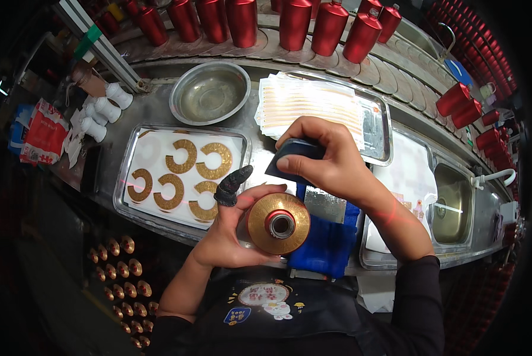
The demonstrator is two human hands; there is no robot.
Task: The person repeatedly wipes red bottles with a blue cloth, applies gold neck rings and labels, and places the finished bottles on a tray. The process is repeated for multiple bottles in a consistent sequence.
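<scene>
Wrapped round a bottle with a gold shoulder (298, 225) is my left hand (223, 237). The bottle's open silver neck, ringed in red, points up at the camera. A black finger cot (233, 185) covers one raised finger of that hand. Above and to the right, my right hand (332, 157) pinches a dark, flat scraper-like piece (292, 155), held apart from the bottle. A blue cloth (322, 246) lies beneath and right of the bottle. To the left, several gold C-shaped labels (214, 160) lie on a white sheet in a metal tray (121, 193).
A metal basin (175, 98) stands behind the labels. Printed sheets (272, 110) rest on another tray (383, 130). Red bottles (242, 24) line a curved conveyor (266, 50) at the back. A sink (454, 222) is at right; gold-topped bottles (116, 291) stand lower left.
</scene>
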